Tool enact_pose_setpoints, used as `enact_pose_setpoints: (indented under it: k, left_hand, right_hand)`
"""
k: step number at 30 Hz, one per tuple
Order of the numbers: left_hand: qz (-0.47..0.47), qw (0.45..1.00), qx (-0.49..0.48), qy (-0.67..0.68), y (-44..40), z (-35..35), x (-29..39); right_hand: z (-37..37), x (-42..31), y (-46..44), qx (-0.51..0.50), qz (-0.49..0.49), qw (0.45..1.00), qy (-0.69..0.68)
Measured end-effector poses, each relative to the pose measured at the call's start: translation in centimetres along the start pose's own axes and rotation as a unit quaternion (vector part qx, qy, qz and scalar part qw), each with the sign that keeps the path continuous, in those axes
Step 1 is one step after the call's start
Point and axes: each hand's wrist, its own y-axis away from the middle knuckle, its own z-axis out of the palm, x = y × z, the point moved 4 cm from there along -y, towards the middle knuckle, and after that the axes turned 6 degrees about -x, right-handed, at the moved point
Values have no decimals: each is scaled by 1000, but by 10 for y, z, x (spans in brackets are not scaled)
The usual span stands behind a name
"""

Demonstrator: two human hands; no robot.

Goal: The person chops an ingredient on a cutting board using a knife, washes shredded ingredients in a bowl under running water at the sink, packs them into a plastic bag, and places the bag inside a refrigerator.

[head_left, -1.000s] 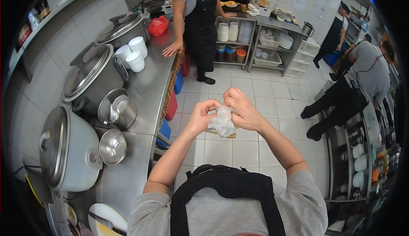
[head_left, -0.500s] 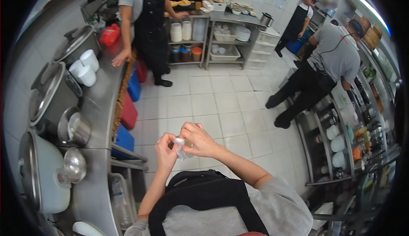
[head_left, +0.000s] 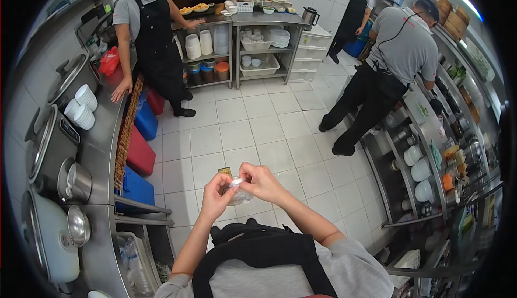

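Observation:
In front of my body, over the tiled floor, both hands pinch the gathered white top of a small clear plastic bag [head_left: 240, 197]. My left hand [head_left: 215, 197] grips it from the left with thumb and fingertips. From the right, my right hand [head_left: 262, 184] closes on the same bunched part. The bag's clear body hangs beneath the fingers, and I cannot make out what is inside. Just beyond my left fingertips shows a small yellow and dark rectangular piece [head_left: 224, 172]; whether it belongs to the bag I cannot tell.
A steel counter [head_left: 102, 174] on the left bears large cookers, stacked white cups [head_left: 82, 107] and a metal bowl [head_left: 79, 226]. One co-worker [head_left: 156, 45] leans there; another [head_left: 398, 55] bends at the right-hand shelves. Coloured bins [head_left: 137, 190] stand under the counter edge.
The view has shifted, so the room appears moved left. My hands still pinch the bag, its body now spread wider below them. The yellow and dark piece now shows beyond my left fingertips.

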Motion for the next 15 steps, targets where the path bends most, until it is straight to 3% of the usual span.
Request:
enact_pose_setpoints:
  k: [2, 5, 7, 9, 12, 15]
  left_hand:
    - [4, 1000, 12, -21, -2, 11, -6]
    - [23, 995, 60, -71, -5, 25, -5]
    - [89, 991, 85, -55, -8, 25, 3]
    - [84, 990, 89, -68, -5, 21, 8]
    - [93, 984, 144, -50, 6, 11, 17]
    - [72, 974, 214, -21, 31, -2, 32]
  right_hand:
    - [-12, 1, 6, -55, -33, 998, -12]
    - [-28, -6, 16, -79, -38, 995, -42]
    - [-31, -15, 22, -78, -73, 993, -41]
    - [-23, -18, 27, -79, -103, 991, -42]
    - [-8, -36, 29, -85, -236, 966, 65]
    - [-5, -48, 6, -136, -322, 937, -13]
